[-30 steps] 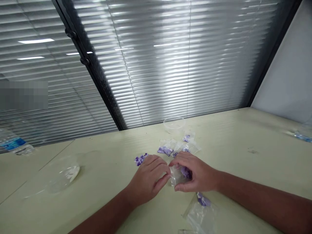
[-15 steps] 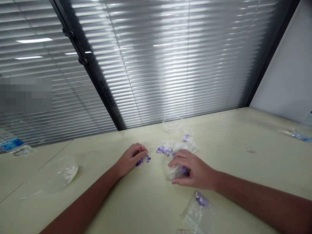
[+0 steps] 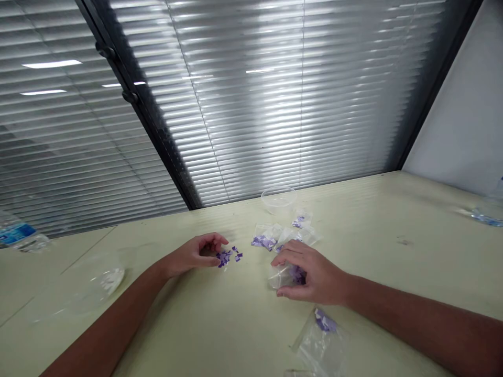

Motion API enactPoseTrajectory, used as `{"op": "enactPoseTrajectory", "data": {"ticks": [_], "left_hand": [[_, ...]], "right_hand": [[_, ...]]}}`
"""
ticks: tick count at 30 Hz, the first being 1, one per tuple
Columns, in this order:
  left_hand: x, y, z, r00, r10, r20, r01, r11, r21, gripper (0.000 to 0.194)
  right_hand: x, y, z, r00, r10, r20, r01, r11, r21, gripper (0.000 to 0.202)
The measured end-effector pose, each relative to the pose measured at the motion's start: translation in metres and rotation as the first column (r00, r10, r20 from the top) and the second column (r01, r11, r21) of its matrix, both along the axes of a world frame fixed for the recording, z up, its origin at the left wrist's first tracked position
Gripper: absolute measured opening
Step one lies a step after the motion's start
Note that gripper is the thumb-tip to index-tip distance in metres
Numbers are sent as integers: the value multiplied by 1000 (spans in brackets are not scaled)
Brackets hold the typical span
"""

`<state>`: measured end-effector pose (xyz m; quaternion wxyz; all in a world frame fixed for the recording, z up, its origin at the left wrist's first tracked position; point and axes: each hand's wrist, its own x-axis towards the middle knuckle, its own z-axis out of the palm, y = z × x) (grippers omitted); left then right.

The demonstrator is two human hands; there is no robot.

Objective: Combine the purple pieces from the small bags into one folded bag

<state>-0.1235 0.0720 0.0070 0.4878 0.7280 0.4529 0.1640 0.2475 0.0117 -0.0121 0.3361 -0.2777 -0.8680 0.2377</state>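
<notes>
A small pile of purple paper-like bits (image 3: 225, 257) lies on the pale table. My left hand (image 3: 192, 255) rests at the pile's left side, thumb and fingers apart, the thumb tip close to the bits. To the right, my right hand (image 3: 314, 272) curls its thumb and fingers around a clear plastic bag (image 3: 277, 277) with purple pieces inside; part of it is hidden under the palm. Just behind that hand lie more clear bags with purple pieces (image 3: 265, 236). Another such bag (image 3: 320, 343) lies flat in front of it.
A clear round bowl (image 3: 278, 203) stands near the window with blinds. On the left are a clear plastic container (image 3: 96, 285) with whitish bits and a blue-labelled bottle (image 3: 21, 233). A clear bottle (image 3: 489, 209) is at the right edge.
My left hand has moved left, off the purple bits, and its fingers have spread, so more of the pile shows. My right hand stays around its bag.
</notes>
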Motion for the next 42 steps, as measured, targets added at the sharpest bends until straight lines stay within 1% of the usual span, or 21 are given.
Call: {"op": "enactPoseTrajectory", "data": {"ticks": [4,6,11,17,21,25,27,28,30,31,32,35,37,39,42], "left_hand": [[4,0,2,983,17,-184,-1,996,85,49],[6,-1,3,977,24,-213,-1,994,109,48],[6,-1,0,980,12,-199,5,996,87,44],[3,2,-5,982,27,-186,-8,995,101,44],[2,2,-3,991,40,-131,-35,998,43,43],[6,-1,1,993,107,-42,-108,994,-29,41],[17,-6,2,981,193,32,-192,980,-48,41],[26,-10,2,964,254,78,-252,967,-39,42],[50,-20,1,919,340,199,-353,935,32,44],[64,-27,0,885,382,267,-412,909,67,43],[77,-35,-1,859,405,313,-451,888,87,40],[114,-60,-5,843,400,359,-448,892,57,36],[129,-75,-8,832,433,347,-468,883,21,36],[137,-84,-11,840,436,323,-458,889,-9,37],[141,-88,-15,864,422,274,-435,900,-15,39]], "right_hand": [[0,0,0,1000,3,-8,-3,1000,-9,44],[0,0,0,1000,4,-8,-4,1000,-6,43],[0,0,-1,1000,6,1,-6,1000,-14,42],[0,0,-1,1000,8,-2,-8,1000,-8,42],[0,-1,-1,1000,4,1,-4,1000,-15,41],[1,-1,0,1000,-4,13,4,999,-41,42],[1,-1,0,1000,-6,13,7,999,-48,43],[1,-1,0,1000,-8,11,8,999,-49,43],[0,-1,1,1000,-13,5,13,999,-49,44],[0,-1,2,1000,-15,2,15,999,-48,44],[0,-1,2,1000,-15,-2,15,999,-47,44],[-1,-1,2,1000,-9,-23,8,999,-32,45],[-2,-1,2,999,-6,-33,5,1000,-21,45],[-2,0,2,999,-2,-40,1,1000,-10,45],[-2,1,1,999,7,-54,-7,1000,11,46]]}}
